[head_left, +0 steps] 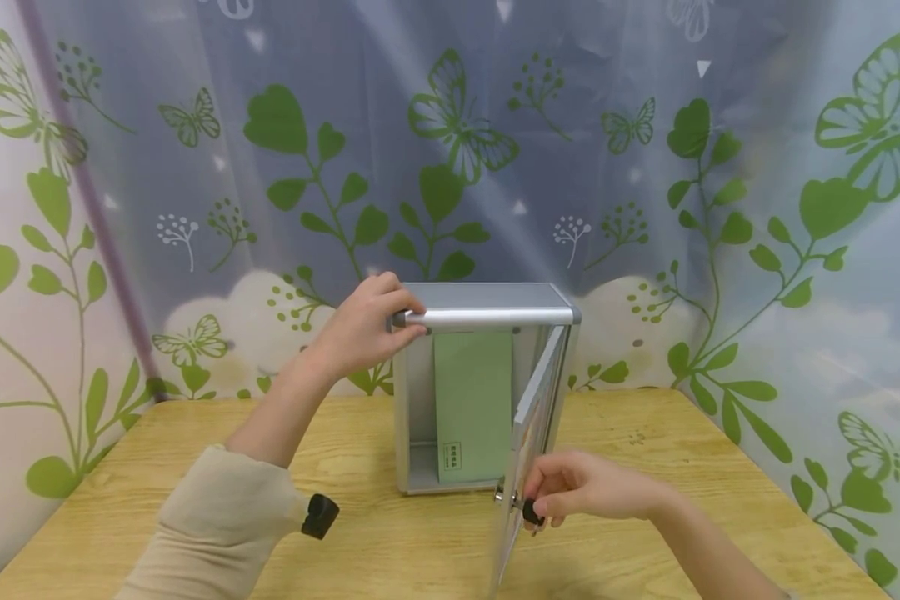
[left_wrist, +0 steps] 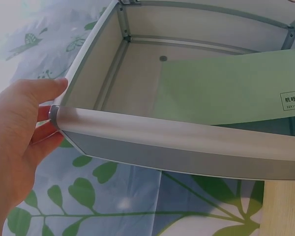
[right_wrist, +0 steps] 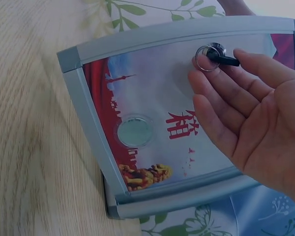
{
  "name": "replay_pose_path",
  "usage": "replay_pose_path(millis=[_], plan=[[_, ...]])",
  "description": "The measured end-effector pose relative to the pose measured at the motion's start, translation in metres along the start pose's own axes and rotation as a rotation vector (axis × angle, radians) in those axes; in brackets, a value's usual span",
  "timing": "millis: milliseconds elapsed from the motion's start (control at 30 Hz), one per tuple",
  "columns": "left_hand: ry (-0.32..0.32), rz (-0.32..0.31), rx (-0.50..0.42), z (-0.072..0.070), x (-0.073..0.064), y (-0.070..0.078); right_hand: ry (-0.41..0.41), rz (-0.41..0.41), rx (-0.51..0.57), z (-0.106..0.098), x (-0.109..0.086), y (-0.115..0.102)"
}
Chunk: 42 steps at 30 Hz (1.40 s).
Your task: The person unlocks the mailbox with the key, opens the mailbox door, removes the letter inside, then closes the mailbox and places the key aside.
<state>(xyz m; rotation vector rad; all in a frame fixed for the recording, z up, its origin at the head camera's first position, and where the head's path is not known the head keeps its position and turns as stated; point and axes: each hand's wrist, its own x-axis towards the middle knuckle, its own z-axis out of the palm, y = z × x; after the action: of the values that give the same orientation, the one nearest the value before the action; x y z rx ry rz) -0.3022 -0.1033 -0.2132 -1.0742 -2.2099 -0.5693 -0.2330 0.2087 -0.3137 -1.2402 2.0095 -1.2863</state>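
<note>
A silver metal box (head_left: 487,296) stands upright on the wooden table (head_left: 360,542) with its front door (head_left: 531,408) swung out toward me. A pale green envelope (head_left: 472,400) leans inside it, also seen in the left wrist view (left_wrist: 226,88). My left hand (head_left: 408,315) grips the box's top left corner, thumb on the rounded front rail (left_wrist: 162,140). My right hand (head_left: 537,505) pinches the black key (head_left: 528,510) in the door's lock. The right wrist view shows the key (right_wrist: 222,59) with its ring, and the door's red printed face (right_wrist: 152,88).
A curtain (head_left: 450,167) printed with green leaves and butterflies hangs close behind the box and along both sides. A black wrist camera mount (head_left: 319,515) sticks out from my left sleeve. The door has a small round window (right_wrist: 134,132).
</note>
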Motion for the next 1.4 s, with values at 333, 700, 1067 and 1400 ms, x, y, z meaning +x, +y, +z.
replay_pose_path(millis=[333, 700, 1067, 1400], plan=[[0.001, 0.001, -0.004, 0.002, -0.001, 0.000, -0.076, -0.060, 0.059, -0.011, -0.023, 0.009], [0.019, -0.001, -0.009, 0.002, -0.001, -0.003, -0.057, -0.028, 0.114, -0.022, -0.042, 0.012], [0.047, 0.003, -0.016, 0.001, -0.001, -0.004, 0.008, -0.053, 0.193, -0.033, -0.065, 0.024], [0.047, -0.024, -0.024, 0.003, -0.002, -0.002, 0.063, -0.016, 0.324, -0.038, -0.088, 0.036]])
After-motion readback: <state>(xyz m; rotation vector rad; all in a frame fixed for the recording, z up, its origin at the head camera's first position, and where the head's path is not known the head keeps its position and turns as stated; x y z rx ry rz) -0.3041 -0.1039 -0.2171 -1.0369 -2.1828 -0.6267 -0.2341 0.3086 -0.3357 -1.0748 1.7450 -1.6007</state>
